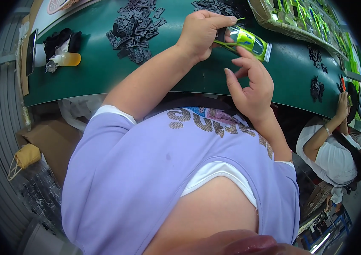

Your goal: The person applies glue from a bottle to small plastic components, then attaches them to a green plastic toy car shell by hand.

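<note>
My left hand (199, 37) is closed around the black end of a small can-shaped thing (252, 42), over the green table (91, 78). Bright yellow-green wraps its body, and its far right end has a pale, clear-looking rim. A thin yellow-green strip shows by my left thumb; what it belongs to is unclear. My right hand (254, 87) is just below, thumb and fingers apart and slightly bent, holding nothing. Its fingertips come close to the can-shaped thing's underside; whether they touch it I cannot tell.
Heaps of flat black pieces (135, 32) lie at the far side, with smaller clusters (316, 89) at right. A tray of yellow-green items (299, 25) is far right. An orange-yellow bottle (70, 59) is at left. Another person (329, 144) works at right.
</note>
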Demonstrator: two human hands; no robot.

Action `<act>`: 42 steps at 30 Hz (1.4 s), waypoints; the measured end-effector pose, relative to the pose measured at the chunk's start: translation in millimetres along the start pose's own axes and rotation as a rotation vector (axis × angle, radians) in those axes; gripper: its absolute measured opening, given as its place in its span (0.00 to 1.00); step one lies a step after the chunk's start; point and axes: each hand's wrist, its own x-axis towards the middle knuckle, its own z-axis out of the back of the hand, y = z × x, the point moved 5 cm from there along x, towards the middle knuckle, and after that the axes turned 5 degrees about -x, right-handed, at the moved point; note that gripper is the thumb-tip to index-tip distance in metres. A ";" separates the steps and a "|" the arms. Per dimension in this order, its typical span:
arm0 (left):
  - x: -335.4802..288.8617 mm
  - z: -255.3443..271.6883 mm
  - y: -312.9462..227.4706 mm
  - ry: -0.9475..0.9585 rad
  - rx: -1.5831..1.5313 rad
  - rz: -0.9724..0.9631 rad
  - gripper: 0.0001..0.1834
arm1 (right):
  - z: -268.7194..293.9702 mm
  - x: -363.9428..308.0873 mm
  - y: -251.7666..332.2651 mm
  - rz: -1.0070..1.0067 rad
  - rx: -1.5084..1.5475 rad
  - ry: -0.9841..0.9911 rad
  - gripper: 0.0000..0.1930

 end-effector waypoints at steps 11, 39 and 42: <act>3.4 4.2 -12.5 0.022 0.042 -0.133 0.14 | -3.1 13.3 0.7 0.037 -0.094 0.010 0.17; -3.7 -4.9 2.5 0.159 -0.192 0.129 0.15 | -48.8 -14.9 -39.0 -0.994 1.655 0.294 0.13; -4.6 -3.2 0.2 0.088 -0.129 0.072 0.16 | -51.5 -12.0 -38.3 -1.040 1.719 0.303 0.13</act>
